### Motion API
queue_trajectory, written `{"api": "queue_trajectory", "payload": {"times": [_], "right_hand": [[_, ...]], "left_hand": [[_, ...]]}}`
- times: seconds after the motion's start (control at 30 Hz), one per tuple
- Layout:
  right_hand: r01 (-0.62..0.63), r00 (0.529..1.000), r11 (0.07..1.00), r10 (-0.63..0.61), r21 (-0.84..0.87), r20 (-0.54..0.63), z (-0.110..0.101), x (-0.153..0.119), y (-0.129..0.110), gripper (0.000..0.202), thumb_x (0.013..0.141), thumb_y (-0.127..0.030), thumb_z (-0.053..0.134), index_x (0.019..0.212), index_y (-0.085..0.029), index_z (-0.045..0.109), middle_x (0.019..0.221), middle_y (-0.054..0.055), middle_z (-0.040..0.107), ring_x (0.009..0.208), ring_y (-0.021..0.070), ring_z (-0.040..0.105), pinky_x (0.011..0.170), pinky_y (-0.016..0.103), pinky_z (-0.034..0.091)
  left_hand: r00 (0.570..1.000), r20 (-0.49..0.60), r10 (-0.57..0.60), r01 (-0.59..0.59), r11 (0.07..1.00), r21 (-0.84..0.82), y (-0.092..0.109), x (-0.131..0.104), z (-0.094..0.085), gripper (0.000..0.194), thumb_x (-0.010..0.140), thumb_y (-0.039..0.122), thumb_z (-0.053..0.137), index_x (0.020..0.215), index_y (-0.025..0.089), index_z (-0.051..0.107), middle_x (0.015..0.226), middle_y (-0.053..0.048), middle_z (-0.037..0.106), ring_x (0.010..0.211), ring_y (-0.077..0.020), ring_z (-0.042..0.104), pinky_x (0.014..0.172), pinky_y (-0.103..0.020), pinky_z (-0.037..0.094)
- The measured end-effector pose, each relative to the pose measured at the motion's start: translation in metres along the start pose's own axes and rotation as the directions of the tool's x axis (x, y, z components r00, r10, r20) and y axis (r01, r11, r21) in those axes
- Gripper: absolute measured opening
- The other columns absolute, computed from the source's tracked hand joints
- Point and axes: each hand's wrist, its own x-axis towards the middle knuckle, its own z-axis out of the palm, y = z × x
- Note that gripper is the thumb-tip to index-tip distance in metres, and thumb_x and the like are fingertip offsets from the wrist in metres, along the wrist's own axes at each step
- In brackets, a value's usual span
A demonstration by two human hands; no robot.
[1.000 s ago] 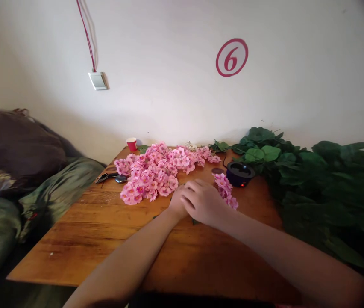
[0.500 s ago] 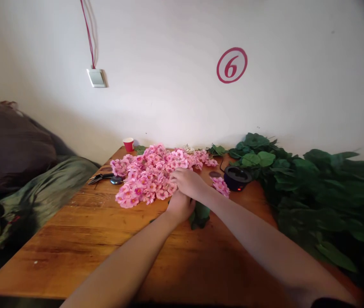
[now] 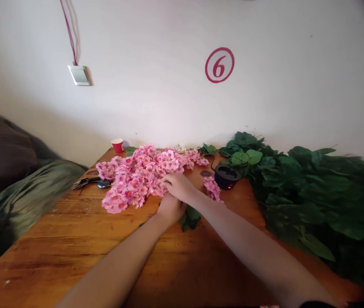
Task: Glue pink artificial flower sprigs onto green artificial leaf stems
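Note:
My left hand (image 3: pixel 171 208) is closed, and dark green artificial leaves (image 3: pixel 190 219) stick out on its right side, low over the table. Just above it, my right hand (image 3: pixel 179 187) is closed too, its wrist crossing over the left hand. The right fingertips meet at the edge of a heap of pink artificial flowers (image 3: pixel 143 167). What they pinch is hidden. A separate pink flower cluster (image 3: pixel 212 189) lies to the right of my right wrist.
A small black pot (image 3: pixel 227 176) with a lit red light stands at the right, its cord behind. Green leaves (image 3: pixel 313 192) are piled along the right side. Pliers (image 3: pixel 86 182) and a red paper cup (image 3: pixel 117 146) sit at the left of the wooden table (image 3: pixel 73 244).
The whole view has shifted, so everything appears farther left. My hands keep nearly the same grip, one above the other beside the flowers.

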Motion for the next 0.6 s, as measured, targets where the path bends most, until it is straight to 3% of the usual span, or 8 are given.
{"api": "queue_trajectory", "payload": {"times": [0.07, 0.13, 0.23, 0.33, 0.43, 0.6], "right_hand": [[-0.069, 0.973, 0.966, 0.12, 0.248, -0.197, -0.004, -0.017, 0.008, 0.013, 0.09, -0.022, 0.061, 0.082, -0.018, 0.07, 0.084, 0.003, 0.07, 0.077, 0.0141, 0.061, 0.071, 0.025, 0.042], [-0.141, 0.9, 0.842, 0.328, 0.521, -0.286, -0.007, -0.036, 0.015, 0.014, 0.086, -0.03, 0.066, 0.083, -0.017, 0.069, 0.077, 0.002, 0.068, 0.07, 0.0149, 0.06, 0.066, 0.026, 0.042], [-0.139, 0.794, 0.454, 0.582, 0.88, -0.175, -0.003, -0.065, 0.022, 0.029, 0.074, -0.043, 0.077, 0.078, -0.016, 0.067, 0.065, 0.001, 0.063, 0.058, 0.0131, 0.054, 0.058, 0.026, 0.04], [-0.081, 0.741, 0.15, 0.671, 0.985, -0.042, 0.006, -0.084, 0.023, 0.041, 0.056, -0.043, 0.089, 0.074, -0.015, 0.065, 0.071, 0.002, 0.066, 0.057, 0.0105, 0.053, 0.057, 0.024, 0.04], [-0.044, 0.73, 0.01, 0.683, 0.999, 0.025, 0.015, -0.091, 0.02, 0.044, 0.05, -0.039, 0.093, 0.074, -0.016, 0.064, 0.07, 0.001, 0.066, 0.057, 0.0105, 0.053, 0.057, 0.024, 0.042], [-0.014, 0.8, -0.074, 0.597, 0.997, 0.056, 0.029, -0.091, 0.017, 0.04, 0.054, -0.029, 0.09, 0.085, -0.019, 0.067, 0.067, -0.003, 0.064, 0.055, 0.011, 0.052, 0.058, 0.025, 0.042]], "left_hand": [[1.0, 0.001, 0.019, -0.019, 1.0, -0.02, 0.001, 0.001, -0.001, 0.029, 0.088, 0.022, 0.052, 0.111, 0.014, 0.068, 0.108, -0.016, 0.071, 0.101, -0.0311, 0.067, 0.087, -0.044, 0.053], [0.999, -0.019, 0.027, -0.028, 0.998, -0.06, 0.004, 0.001, -0.004, 0.025, 0.089, 0.023, 0.053, 0.109, 0.016, 0.067, 0.104, -0.013, 0.071, 0.097, -0.0274, 0.067, 0.087, -0.04, 0.052], [0.996, -0.091, 0.009, -0.023, 0.988, -0.153, 0.007, -0.001, -0.011, 0.029, 0.09, 0.026, 0.056, 0.117, 0.018, 0.061, 0.101, -0.01, 0.069, 0.095, -0.0246, 0.065, 0.087, -0.039, 0.051], [0.985, -0.169, 0.021, -0.062, 0.97, -0.235, 0.009, -0.005, -0.016, 0.025, 0.094, 0.032, 0.053, 0.112, 0.017, 0.061, 0.102, -0.01, 0.068, 0.099, -0.025, 0.063, 0.089, -0.04, 0.049], [0.969, -0.243, 0.034, -0.117, 0.934, -0.337, 0.011, -0.009, -0.019, 0.023, 0.098, 0.033, 0.046, 0.106, 0.018, 0.062, 0.104, -0.01, 0.067, 0.101, -0.0239, 0.062, 0.092, -0.039, 0.049], [0.961, -0.275, 0.009, -0.131, 0.894, -0.429, 0.018, -0.013, -0.02, 0.028, 0.099, 0.032, 0.042, 0.084, 0.019, 0.062, 0.091, -0.007, 0.069, 0.092, -0.0224, 0.064, 0.085, -0.036, 0.05]]}}
